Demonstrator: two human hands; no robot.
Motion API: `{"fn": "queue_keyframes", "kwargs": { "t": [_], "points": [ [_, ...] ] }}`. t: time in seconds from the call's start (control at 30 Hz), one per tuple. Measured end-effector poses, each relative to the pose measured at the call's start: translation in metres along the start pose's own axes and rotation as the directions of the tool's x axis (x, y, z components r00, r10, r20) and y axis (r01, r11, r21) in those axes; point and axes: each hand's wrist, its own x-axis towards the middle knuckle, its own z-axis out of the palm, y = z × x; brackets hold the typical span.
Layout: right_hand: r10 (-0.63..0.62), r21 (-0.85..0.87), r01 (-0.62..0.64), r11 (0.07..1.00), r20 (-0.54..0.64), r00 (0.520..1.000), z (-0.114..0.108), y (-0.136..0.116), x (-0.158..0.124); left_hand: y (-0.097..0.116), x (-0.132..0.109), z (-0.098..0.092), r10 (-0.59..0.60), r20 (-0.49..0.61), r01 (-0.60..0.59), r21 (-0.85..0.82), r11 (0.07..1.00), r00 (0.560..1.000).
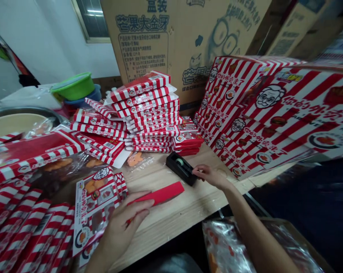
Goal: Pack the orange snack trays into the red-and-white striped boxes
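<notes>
Packing room with a pale wooden table (171, 223) beneath a white wall. At upper left, a green plastic bowl (73, 86) sat on a blue one. Below it lay a round steel-rimmed basin (20, 113), and at lower left, loose red-and-white striped cartons (18, 231) overlapped. The left hand (123, 223) rested on a striped window-front carton (94, 204), its fingers (140, 201) pressed together along a flat red card strip (160, 194); the thumb's grip was hidden. At centre stood tall stacks of striped cartons (148, 113), with a black tape dispenser (180, 168) in front. The right hand (211, 176) reached it, fingertips (196, 171) lightly curled on its edge. Large striped flat cartons (274, 113) leaned at right. The stacks appeared orderly, the lower-left cartons unstacked; their total count was cut off by the frame.
</notes>
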Motion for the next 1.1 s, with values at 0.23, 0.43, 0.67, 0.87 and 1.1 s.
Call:
{"fn": "queue_keyframes", "kwargs": {
  "t": [0.23, 0.43, 0.67, 0.87, 1.1],
  "points": [
    [-0.044, 0.047, 0.050, 0.998, -0.120, 0.992, 0.008, 0.024, -0.023, -0.004, 0.000, 0.001, -0.007, -0.051, 0.010, 0.060, 0.998, 0.999],
    [-0.040, 0.018, 0.051, 0.999, -0.378, 0.925, 0.027, 0.041, -0.026, 0.006, 0.003, 0.016, 0.002, -0.118, 0.013, 0.119, 0.993, 0.993],
    [-0.028, 0.175, 0.108, 0.979, -0.410, 0.912, 0.055, -0.026, -0.087, 0.014, 0.005, 0.030, 0.064, -0.166, -0.033, 0.183, 0.983, 0.984],
    [0.014, 0.588, 0.149, 0.795, -0.264, 0.964, 0.125, -0.102, -0.103, 0.022, 0.002, 0.027, 0.053, -0.053, -0.038, 0.249, 0.968, 0.997],
    [0.077, 0.565, 0.056, 0.823, -0.210, 0.975, 0.145, -0.070, -0.079, 0.026, 0.027, 0.006, -0.022, 0.276, -0.093, 0.399, 0.912, 0.961]
  ]
}}
